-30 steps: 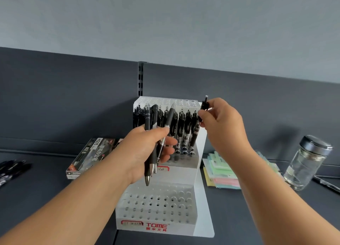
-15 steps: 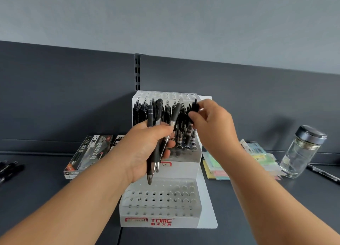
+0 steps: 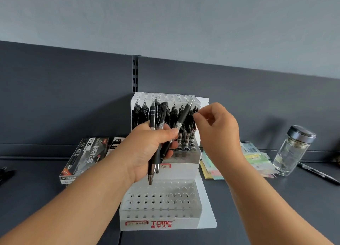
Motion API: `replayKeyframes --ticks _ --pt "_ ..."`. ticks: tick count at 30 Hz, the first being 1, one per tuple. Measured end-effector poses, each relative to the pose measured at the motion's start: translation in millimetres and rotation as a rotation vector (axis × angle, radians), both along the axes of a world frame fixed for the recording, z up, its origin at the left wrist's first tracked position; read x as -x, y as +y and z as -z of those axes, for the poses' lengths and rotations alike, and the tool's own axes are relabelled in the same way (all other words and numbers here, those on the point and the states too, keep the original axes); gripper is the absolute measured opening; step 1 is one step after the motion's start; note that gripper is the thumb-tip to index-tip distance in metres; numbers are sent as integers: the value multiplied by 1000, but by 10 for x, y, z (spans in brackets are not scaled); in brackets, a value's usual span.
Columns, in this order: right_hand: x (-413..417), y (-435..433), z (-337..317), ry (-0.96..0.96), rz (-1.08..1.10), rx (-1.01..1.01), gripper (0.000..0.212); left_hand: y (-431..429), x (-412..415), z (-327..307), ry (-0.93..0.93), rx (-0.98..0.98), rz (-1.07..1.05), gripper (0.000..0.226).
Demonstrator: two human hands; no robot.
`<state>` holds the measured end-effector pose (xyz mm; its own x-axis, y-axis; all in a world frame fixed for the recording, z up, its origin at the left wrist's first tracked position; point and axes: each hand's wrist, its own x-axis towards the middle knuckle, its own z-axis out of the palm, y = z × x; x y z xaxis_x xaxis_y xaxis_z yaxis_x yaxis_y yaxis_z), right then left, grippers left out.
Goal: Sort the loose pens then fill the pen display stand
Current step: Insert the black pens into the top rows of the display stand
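A white three-step pen display stand [image 3: 160, 224] sits on a dark tabletop [image 3: 257, 217] between two bare forearms. Its lowest step shows only open holes. Above that step the left hand [image 3: 147, 149] grips four black pens [image 3: 153, 119] in a bunch, tips down, one leaning right. The right hand [image 3: 219, 132] is curled, thumb and forefinger pinching the top of one pen [image 3: 194, 112] standing at the right end of the middle step, beside a row of black pens [image 3: 139, 114] already seated there. Left of the stand lie two pen boxes [image 3: 86, 156]. To the right are one stack of coloured papers [image 3: 257, 158], one glass jar [image 3: 292, 152] and one loose pen [image 3: 316, 173]. A second ago the right hand held its pen above the row. Now it is down among them, and the left hand's bunch is unchanged.
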<state>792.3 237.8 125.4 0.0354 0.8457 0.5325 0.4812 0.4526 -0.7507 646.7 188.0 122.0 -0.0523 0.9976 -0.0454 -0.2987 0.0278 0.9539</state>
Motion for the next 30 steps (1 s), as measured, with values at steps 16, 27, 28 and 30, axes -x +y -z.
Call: replayKeyframes --ticks 16,27,28,30 --pt "-277 96 -145 719 -304 347 15 108 -136 -72 29 -111 -139 17" --pt "-322 -66 -199 -395 -255 5 21 170 -324 -161 353 -296 -224 17" --pt "-317 -71 -192 -438 -281 33 21 167 -340 -163 353 -304 -224 16" --pt "-318 -83 -187 -432 -310 75 20 154 -355 -157 337 -287 -220 15"
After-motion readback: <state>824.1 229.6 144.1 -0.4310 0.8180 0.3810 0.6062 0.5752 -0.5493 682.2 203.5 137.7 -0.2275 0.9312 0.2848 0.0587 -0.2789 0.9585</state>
